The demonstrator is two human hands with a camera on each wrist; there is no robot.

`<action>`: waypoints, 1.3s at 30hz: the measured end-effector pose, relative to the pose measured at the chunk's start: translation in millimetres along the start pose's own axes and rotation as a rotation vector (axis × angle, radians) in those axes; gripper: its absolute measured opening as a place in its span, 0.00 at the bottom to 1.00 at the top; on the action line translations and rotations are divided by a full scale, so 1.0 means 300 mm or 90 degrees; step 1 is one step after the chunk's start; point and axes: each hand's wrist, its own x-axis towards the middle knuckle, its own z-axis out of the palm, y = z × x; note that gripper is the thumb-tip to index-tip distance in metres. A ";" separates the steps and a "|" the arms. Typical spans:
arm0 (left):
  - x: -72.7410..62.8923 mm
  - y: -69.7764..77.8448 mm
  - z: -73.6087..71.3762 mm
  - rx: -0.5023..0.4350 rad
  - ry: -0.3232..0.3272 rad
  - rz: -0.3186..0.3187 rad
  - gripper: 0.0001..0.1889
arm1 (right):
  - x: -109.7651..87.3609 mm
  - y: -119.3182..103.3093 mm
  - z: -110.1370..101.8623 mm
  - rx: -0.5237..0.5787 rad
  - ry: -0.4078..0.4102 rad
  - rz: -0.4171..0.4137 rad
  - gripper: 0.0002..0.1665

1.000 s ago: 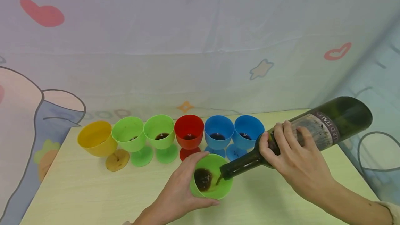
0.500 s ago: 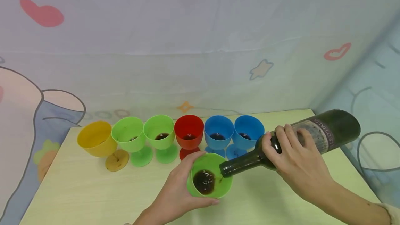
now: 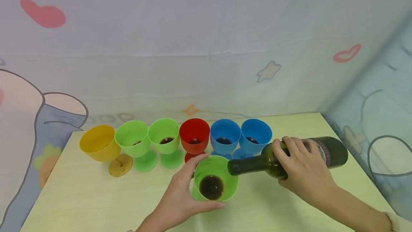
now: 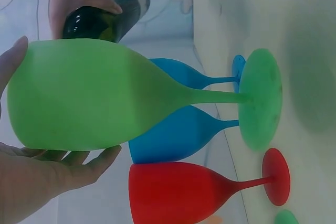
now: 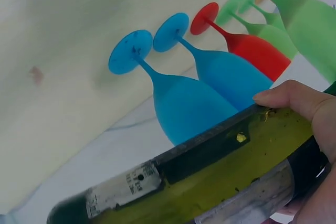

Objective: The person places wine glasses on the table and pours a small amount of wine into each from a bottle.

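My left hand (image 3: 180, 194) holds a green goblet (image 3: 222, 169) around its bowl, thumb on the near side, fingers on the far side. Dark liquid pools inside, and the bowl leans slightly toward me. In the left wrist view the goblet's stem and foot (image 4: 260, 100) show; whether the foot touches the table I cannot tell. My right hand (image 3: 305, 167) grips a dark green wine bottle (image 3: 251, 164) near its shoulder. The bottle lies almost level, its mouth at the goblet's right rim. No stream of liquid is visible. Glass and part of a label (image 5: 126, 187) appear in the right wrist view.
Along the table's (image 3: 96, 203) back stands a row of goblets: yellow (image 3: 99, 146), two green (image 3: 132, 139) (image 3: 164, 139), red (image 3: 194, 135) and two blue (image 3: 225, 135) (image 3: 255, 135). Most show dark liquid. A printed cloth (image 3: 161, 46) hangs behind.
The bottle's base has come down and left, bringing it nearly level. The thin dark stream from its mouth has stopped. The green goblet has turned a little more upright.
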 end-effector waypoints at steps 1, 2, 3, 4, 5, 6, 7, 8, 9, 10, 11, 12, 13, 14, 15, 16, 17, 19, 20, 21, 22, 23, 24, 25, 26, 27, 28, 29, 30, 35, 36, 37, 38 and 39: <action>-0.001 0.000 -0.003 -0.001 0.005 -0.004 0.45 | -0.002 0.001 0.004 0.009 -0.009 0.013 0.52; -0.003 0.000 -0.007 0.000 0.011 -0.011 0.45 | -0.005 0.002 0.007 0.021 -0.019 0.026 0.52; -0.006 -0.001 -0.013 0.001 0.019 -0.018 0.45 | -0.007 0.005 0.010 0.033 -0.027 0.039 0.51; -0.010 -0.002 -0.020 0.002 0.029 -0.027 0.46 | -0.010 0.009 0.013 0.044 -0.033 0.052 0.50; -0.014 -0.004 -0.028 0.004 0.040 -0.032 0.46 | -0.013 0.014 0.015 0.056 -0.038 0.065 0.49; -0.018 -0.006 -0.037 0.007 0.051 -0.037 0.46 | -0.015 0.020 0.017 0.068 -0.043 0.077 0.49; -0.024 -0.009 -0.049 0.014 0.062 -0.037 0.46 | -0.018 0.027 0.018 0.079 -0.046 0.089 0.49; -0.030 -0.013 -0.062 0.019 0.072 -0.036 0.46 | -0.021 0.034 0.019 0.090 -0.049 0.101 0.48; -0.038 -0.018 -0.075 0.026 0.083 -0.033 0.46 | -0.024 0.042 0.019 0.102 -0.048 0.113 0.48; -0.046 -0.024 -0.089 0.033 0.095 -0.024 0.45 | -0.027 0.052 0.019 0.116 -0.047 0.129 0.48; -0.054 -0.030 -0.104 0.038 0.106 -0.016 0.45 | -0.030 0.062 0.020 0.131 -0.045 0.144 0.47; -0.063 -0.037 -0.119 0.045 0.115 -0.014 0.45 | -0.034 0.073 0.021 0.148 -0.046 0.162 0.47; -0.072 -0.045 -0.135 0.053 0.125 -0.014 0.45 | -0.037 0.084 0.021 0.168 -0.047 0.182 0.47; -0.081 -0.051 -0.151 0.060 0.134 -0.018 0.45 | -0.041 0.096 0.023 0.185 -0.044 0.199 0.47; -0.090 -0.057 -0.168 0.073 0.142 -0.021 0.46 | -0.045 0.109 0.025 0.204 -0.041 0.215 0.47; -0.099 -0.064 -0.185 0.085 0.151 -0.022 0.46 | -0.048 0.122 0.028 0.223 -0.038 0.232 0.47; -0.109 -0.070 -0.203 0.095 0.157 -0.023 0.46 | -0.052 0.134 0.032 0.240 -0.035 0.247 0.47; -0.130 -0.081 -0.240 0.116 0.174 -0.011 0.47 | -0.058 0.160 0.040 0.273 -0.032 0.277 0.47; -0.141 -0.087 -0.260 0.125 0.181 0.000 0.47 | -0.061 0.173 0.045 0.288 -0.033 0.290 0.47; -0.153 -0.094 -0.278 0.133 0.191 0.010 0.47 | -0.064 0.185 0.050 0.304 -0.039 0.307 0.47; -0.165 -0.102 -0.297 0.132 0.200 0.022 0.47 | -0.067 0.197 0.056 0.318 -0.043 0.322 0.48; -0.176 -0.111 -0.314 0.129 0.206 0.031 0.48 | -0.071 0.209 0.062 0.330 -0.048 0.336 0.48; -0.187 -0.120 -0.333 0.127 0.213 0.034 0.48 | -0.074 0.219 0.068 0.341 -0.054 0.349 0.49; -0.199 -0.131 -0.351 0.122 0.218 0.040 0.49 | -0.077 0.228 0.075 0.349 -0.060 0.362 0.49; -0.211 -0.141 -0.369 0.111 0.220 0.040 0.49 | -0.081 0.236 0.080 0.359 -0.064 0.375 0.50; -0.223 -0.153 -0.387 0.090 0.220 0.044 0.49 | -0.084 0.243 0.086 0.364 -0.066 0.385 0.50; -0.235 -0.166 -0.406 0.062 0.219 0.057 0.50 | -0.087 0.250 0.092 0.369 -0.067 0.395 0.50; -0.246 -0.179 -0.425 0.035 0.217 0.069 0.50 | -0.090 0.256 0.098 0.374 -0.072 0.408 0.50; -0.258 -0.192 -0.444 0.001 0.215 0.084 0.50 | -0.092 0.262 0.104 0.379 -0.077 0.422 0.51; -0.310 -0.264 -0.535 -0.138 0.215 0.150 0.51 | -0.096 0.285 0.138 0.402 -0.096 0.487 0.54; -0.320 -0.278 -0.550 -0.151 0.228 0.156 0.51 | -0.095 0.288 0.145 0.405 -0.097 0.497 0.54; -0.330 -0.291 -0.564 -0.151 0.246 0.153 0.50 | -0.093 0.290 0.152 0.408 -0.096 0.507 0.55; -0.339 -0.303 -0.580 -0.153 0.259 0.157 0.50 | -0.092 0.291 0.159 0.412 -0.094 0.514 0.55; -0.347 -0.316 -0.595 -0.150 0.281 0.156 0.50 | -0.090 0.292 0.165 0.416 -0.092 0.521 0.55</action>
